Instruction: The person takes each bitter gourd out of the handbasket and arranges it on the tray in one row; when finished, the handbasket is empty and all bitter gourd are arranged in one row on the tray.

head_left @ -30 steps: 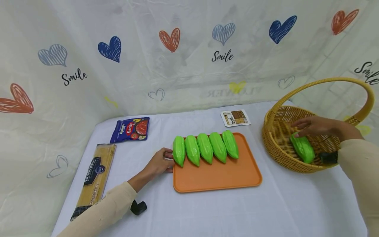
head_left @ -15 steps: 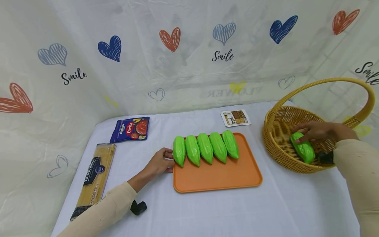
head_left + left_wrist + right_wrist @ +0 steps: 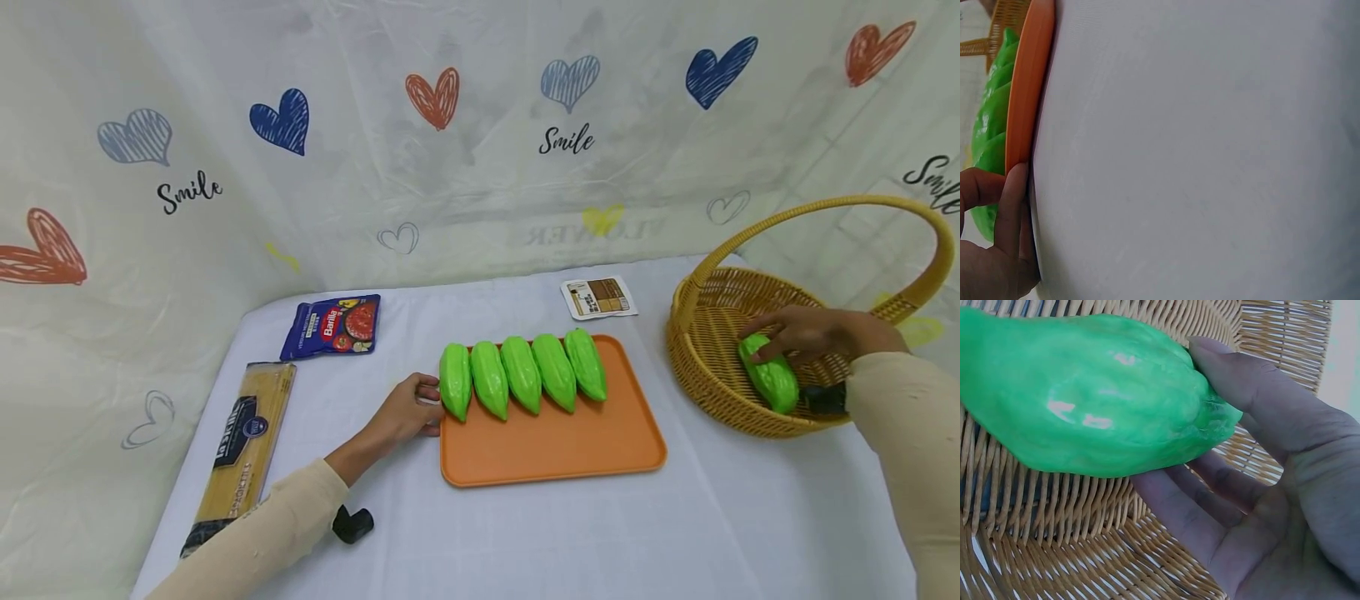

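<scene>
In the head view, my right hand (image 3: 802,333) reaches into a wicker basket (image 3: 693,392) and grips a glossy bright green ribbed fruit (image 3: 776,383). Close up, the thumb lies on one side of this fruit (image 3: 1085,394) and the fingers come round the other; it rests low in the basket. Over at the orange tray (image 3: 555,450), my left hand (image 3: 405,412) holds the left rim between its fingertips. Several similar green fruits (image 3: 521,375) lie side by side along the tray's back half. From the left wrist, finger and thumb meet the tray's edge (image 3: 1025,94).
A blue sauce pouch (image 3: 330,325) and a spaghetti pack (image 3: 240,450) lie on the left of the white-clothed table. Behind the tray is a small flat packet (image 3: 598,297). The basket's tall handle (image 3: 832,204) arches above the right hand.
My right hand has lowered and closed round the green fruit in the basket, its thumb now on it. The left hand stays at the tray; the view shifts slightly.
</scene>
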Demonstrator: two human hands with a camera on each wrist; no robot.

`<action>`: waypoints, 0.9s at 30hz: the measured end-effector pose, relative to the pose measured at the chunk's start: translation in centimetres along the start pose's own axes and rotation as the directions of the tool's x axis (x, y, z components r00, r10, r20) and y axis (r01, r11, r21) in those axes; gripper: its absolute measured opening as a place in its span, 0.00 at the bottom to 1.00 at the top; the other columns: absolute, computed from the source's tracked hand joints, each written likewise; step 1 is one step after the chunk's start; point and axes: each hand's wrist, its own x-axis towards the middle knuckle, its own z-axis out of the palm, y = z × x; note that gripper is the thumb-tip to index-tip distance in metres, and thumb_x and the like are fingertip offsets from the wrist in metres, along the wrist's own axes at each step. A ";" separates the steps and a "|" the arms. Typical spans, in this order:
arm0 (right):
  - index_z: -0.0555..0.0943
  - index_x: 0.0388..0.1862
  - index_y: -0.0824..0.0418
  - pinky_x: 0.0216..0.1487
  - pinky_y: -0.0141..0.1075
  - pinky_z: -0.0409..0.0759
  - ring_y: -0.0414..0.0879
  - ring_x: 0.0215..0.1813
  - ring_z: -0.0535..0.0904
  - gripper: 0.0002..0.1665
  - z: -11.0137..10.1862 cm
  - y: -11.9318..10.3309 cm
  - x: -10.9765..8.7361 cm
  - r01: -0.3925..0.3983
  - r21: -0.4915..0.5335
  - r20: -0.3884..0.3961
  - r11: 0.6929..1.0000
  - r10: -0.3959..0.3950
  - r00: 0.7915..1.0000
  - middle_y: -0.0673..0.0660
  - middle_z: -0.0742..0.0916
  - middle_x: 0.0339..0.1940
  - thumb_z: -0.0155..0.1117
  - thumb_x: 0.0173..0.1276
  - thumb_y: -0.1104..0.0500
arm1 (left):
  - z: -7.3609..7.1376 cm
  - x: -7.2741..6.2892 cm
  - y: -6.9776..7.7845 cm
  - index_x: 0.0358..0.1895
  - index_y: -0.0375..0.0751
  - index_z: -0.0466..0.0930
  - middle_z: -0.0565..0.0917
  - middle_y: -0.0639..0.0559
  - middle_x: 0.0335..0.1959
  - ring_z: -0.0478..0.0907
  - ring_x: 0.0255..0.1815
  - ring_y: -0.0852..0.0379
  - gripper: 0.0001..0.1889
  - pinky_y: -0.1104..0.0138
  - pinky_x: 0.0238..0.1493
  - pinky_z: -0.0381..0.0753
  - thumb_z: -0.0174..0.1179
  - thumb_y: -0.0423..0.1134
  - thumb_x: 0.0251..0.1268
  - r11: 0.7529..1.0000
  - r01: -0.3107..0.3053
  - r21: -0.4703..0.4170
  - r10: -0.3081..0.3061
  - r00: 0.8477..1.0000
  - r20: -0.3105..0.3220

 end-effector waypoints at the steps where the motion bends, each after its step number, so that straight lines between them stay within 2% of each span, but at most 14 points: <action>1: 0.59 0.74 0.76 0.60 0.53 0.84 0.80 0.71 0.58 0.45 0.0 0.0 0.0 0.004 -0.003 -0.002 1.000 -0.004 1.000 0.88 0.52 0.71 0.66 0.71 0.51 | 0.0 0.0 0.0 0.67 0.36 0.67 0.76 0.41 0.54 0.82 0.45 0.50 0.30 0.64 0.37 0.91 0.64 0.29 0.60 1.000 -0.004 0.002 0.004 1.000 0.001; 5: 0.58 0.73 0.78 0.58 0.54 0.85 0.78 0.68 0.64 0.44 -0.1 0.0 -0.2 0.022 -0.019 -0.018 1.000 -0.023 1.000 0.90 0.55 0.69 0.64 0.72 0.51 | 0.0 0.1 0.1 0.67 0.36 0.68 0.76 0.41 0.54 0.82 0.45 0.51 0.30 0.64 0.37 0.91 0.64 0.29 0.60 1.000 -0.001 0.006 0.001 1.000 -0.004; 10: 0.57 0.73 0.79 0.55 0.55 0.86 0.79 0.66 0.67 0.44 -0.2 -0.2 -0.6 0.051 -0.061 -0.063 0.997 -0.055 0.996 0.91 0.58 0.67 0.63 0.73 0.52 | 0.0 0.0 0.1 0.67 0.36 0.67 0.76 0.41 0.55 0.82 0.45 0.51 0.30 0.64 0.37 0.91 0.64 0.29 0.60 1.000 -0.003 0.006 0.003 1.000 -0.002; 18: 0.58 0.73 0.76 0.54 0.55 0.86 0.69 0.61 0.76 0.43 -0.2 -0.8 -1.8 0.073 -0.074 -0.135 0.995 -0.083 0.987 0.89 0.62 0.67 0.62 0.74 0.51 | 0.1 0.0 0.1 0.68 0.35 0.67 0.76 0.41 0.55 0.82 0.45 0.51 0.31 0.64 0.37 0.91 0.63 0.29 0.60 1.000 -0.018 -0.001 0.018 1.000 0.002; 23: 0.57 0.75 0.73 0.56 0.54 0.86 0.61 0.60 0.78 0.43 -0.2 -1.4 -2.4 0.087 -0.044 -0.150 0.995 -0.093 0.984 0.84 0.63 0.70 0.61 0.74 0.49 | 0.1 0.0 0.1 0.69 0.35 0.66 0.75 0.41 0.55 0.82 0.45 0.51 0.32 0.63 0.37 0.91 0.64 0.29 0.60 1.000 -0.014 -0.001 0.014 1.000 0.001; 27: 0.59 0.77 0.69 0.55 0.50 0.87 0.59 0.61 0.78 0.42 -0.1 -1.6 -2.9 0.117 -0.056 -0.180 0.992 -0.125 0.976 0.80 0.62 0.73 0.61 0.74 0.48 | 0.1 -0.1 0.1 0.68 0.34 0.66 0.75 0.40 0.55 0.81 0.46 0.51 0.31 0.62 0.37 0.91 0.64 0.29 0.60 1.000 -0.011 0.002 0.011 1.000 0.002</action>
